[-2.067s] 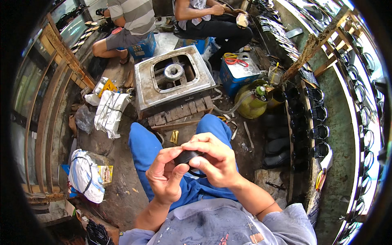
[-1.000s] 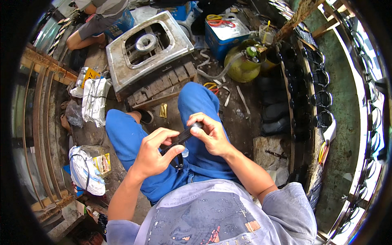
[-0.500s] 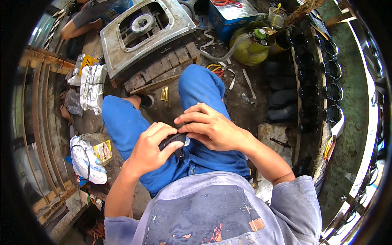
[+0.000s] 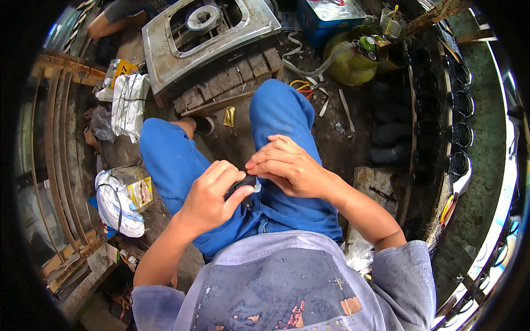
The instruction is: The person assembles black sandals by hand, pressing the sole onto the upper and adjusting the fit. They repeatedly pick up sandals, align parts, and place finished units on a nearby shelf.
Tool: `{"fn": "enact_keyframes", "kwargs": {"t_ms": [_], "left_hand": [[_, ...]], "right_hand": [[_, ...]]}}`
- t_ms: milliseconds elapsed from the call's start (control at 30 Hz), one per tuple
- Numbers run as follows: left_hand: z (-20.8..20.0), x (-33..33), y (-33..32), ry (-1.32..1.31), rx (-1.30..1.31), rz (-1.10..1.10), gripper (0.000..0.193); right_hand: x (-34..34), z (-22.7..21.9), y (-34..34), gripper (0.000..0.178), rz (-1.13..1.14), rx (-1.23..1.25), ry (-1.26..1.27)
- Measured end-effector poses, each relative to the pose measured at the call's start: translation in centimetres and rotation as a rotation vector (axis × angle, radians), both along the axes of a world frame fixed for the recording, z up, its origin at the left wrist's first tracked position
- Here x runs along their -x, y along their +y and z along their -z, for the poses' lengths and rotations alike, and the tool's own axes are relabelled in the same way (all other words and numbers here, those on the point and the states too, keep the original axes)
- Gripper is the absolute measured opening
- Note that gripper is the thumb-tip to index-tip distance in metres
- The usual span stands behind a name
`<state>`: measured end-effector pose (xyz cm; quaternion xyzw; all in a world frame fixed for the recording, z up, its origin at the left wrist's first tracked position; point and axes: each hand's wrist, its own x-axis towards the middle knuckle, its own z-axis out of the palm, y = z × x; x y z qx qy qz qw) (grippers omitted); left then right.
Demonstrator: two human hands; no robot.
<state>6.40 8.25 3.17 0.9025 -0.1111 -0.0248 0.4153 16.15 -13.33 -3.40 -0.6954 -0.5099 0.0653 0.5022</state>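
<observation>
Over my lap, my left hand (image 4: pixel 212 194) grips a small black piece (image 4: pixel 237 184), thumb on the near side and fingers curled over its far side. A pale, clear-looking bit shows at the piece's right edge, and a dark part hangs below my thumb. My right hand (image 4: pixel 290 169) meets it from the right, fingers bent close together with their tips at the piece's upper end. Much of the piece is hidden by my fingers, so its exact kind cannot be made out. Beneath both hands are my blue trousers (image 4: pixel 182 165).
Ahead stands a worn metal stove-like frame (image 4: pixel 160 66) by wooden slats (image 4: pixel 223 80). A green gas cylinder (image 4: pixel 350 66) and blue box (image 4: pixel 323 27) stand far right. Racks of black shoe-like items (image 4: pixel 422 110) line the right; white bundles (image 4: pixel 130 110) lie left. Another person's limb (image 4: pixel 110 25) shows far left.
My right fingers have drawn closer together at the black piece's upper end. The piece is more covered by my left hand now. The whole view has shifted slightly.
</observation>
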Motion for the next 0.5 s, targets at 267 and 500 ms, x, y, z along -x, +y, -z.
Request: {"fn": "enact_keyframes", "kwargs": {"t_ms": [267,500], "left_hand": [[-1.3,1.8,1.6,-0.044,-0.181,0.101,0.022],[-0.8,2.1,3.0,-0.062,-0.038,0.07,0.021]], "right_hand": [[2.0,-2.0,0.2,0.019,0.089,0.026,0.15],[1.9,-2.2,1.5,0.016,0.034,0.093,0.009]]}}
